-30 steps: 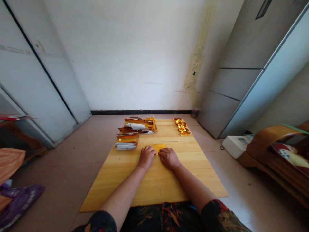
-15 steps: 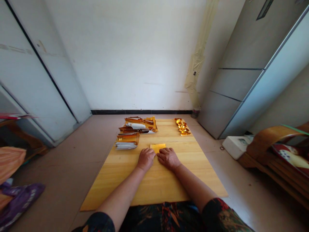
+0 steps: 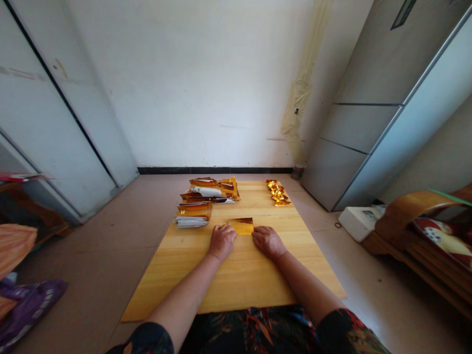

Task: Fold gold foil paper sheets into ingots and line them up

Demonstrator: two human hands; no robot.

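Observation:
A small gold foil sheet [image 3: 243, 228] lies on the wooden board in front of me, its far right part showing darker brown. My left hand [image 3: 222, 242] rests at its near left corner, fingers curled and pressed on the edge. At the sheet's right edge, my right hand [image 3: 268, 242] has its fingertips closed together on the foil. To the left lie stacked gold foil sheets [image 3: 193, 210] and a bundle of white papers [image 3: 191, 222]. Several twisted gold foil pieces [image 3: 277, 192] sit in a row at the far right.
The wooden board [image 3: 236, 285] spans the space before me. More gold foil wrappers [image 3: 230, 187] and a white roll [image 3: 206, 191] lie at its far left. A grey refrigerator [image 3: 354, 128], a white box [image 3: 359, 222] and a wooden seat [image 3: 409, 246] stand to the right.
My right hand has moved right, from the sheet's near edge to its right edge. The far right part of the foil now shows dark brown. My left hand has barely moved.

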